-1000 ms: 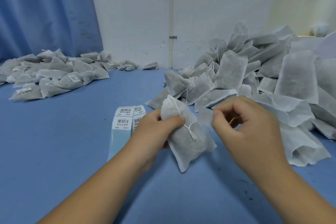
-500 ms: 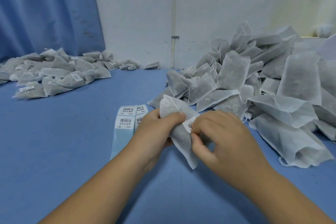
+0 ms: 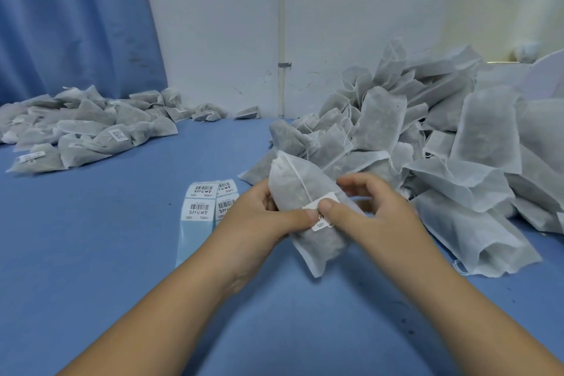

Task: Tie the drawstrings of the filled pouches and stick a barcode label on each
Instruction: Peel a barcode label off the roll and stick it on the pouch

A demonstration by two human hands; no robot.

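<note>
The table (image 3: 91,268) carries two stocks of pouches. The unlabelled heap (image 3: 457,146) fills the right edge up to the far right corner. Its pouches lie loose, and several have open mouths and trailing strings. The labelled pile (image 3: 85,134) lies at the far left corner, and white labels show on several of its pouches.

The held pouch (image 3: 293,189) is raised over the middle of the table, mouth toward the far edge, just beside the near end of the heap. The left hand (image 3: 259,220) grasps it from the left side, fingers curled behind and thumb laid across the front. The right hand (image 3: 378,217) clamps it from the right, thumb on the front face and fingers curled behind.

The label strip (image 3: 200,207) lies flat on the table, just beside the left hand.

The barcode label (image 3: 322,217) sits on the pouch front under both thumbs. The drawstring (image 3: 300,180) runs from the gathered mouth down to the label. Its knot is hidden.

Step in hand, as judged: label application on this pouch. The next move calls for rubbing the label corners flat on the soft fabric, then placing the pouch with the labelled pile and taking another from the heap.
</note>
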